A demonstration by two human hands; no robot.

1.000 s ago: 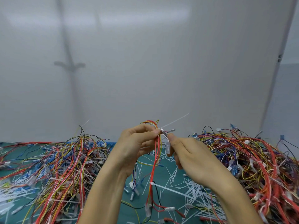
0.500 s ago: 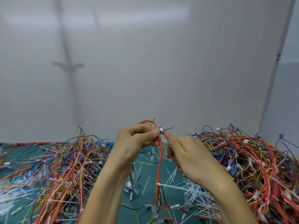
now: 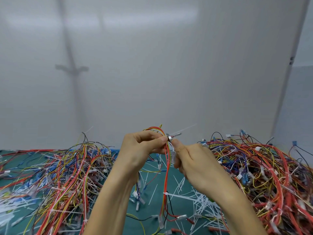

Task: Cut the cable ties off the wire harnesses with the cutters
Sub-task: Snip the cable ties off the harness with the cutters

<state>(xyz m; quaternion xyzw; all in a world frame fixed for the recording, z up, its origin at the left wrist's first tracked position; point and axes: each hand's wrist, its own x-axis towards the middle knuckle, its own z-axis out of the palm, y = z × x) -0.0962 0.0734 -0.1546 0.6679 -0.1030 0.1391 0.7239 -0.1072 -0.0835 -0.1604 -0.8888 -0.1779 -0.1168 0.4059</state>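
Wire harness [image 3: 166,168] hanging vertically, pinched by left hand [image 3: 144,148], right hand [image 3: 191,160] apparently gripping cutters [image 3: 170,138].

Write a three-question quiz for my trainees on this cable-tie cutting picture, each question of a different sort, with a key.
1. True or false: the left hand pinches the top of the held harness while the rest hangs down over the green mat.
2. Multiple choice: what is strewn on the mat between the two wire piles? A) loose white cable ties B) screws C) paper cups
3. Fill in: a white tie, uncut, still wraps the held harness ____ the hands.

Key
1. True.
2. A.
3. Below; the uncut tie sits low on the hanging wires. The right hand works a small metal tool at the top.
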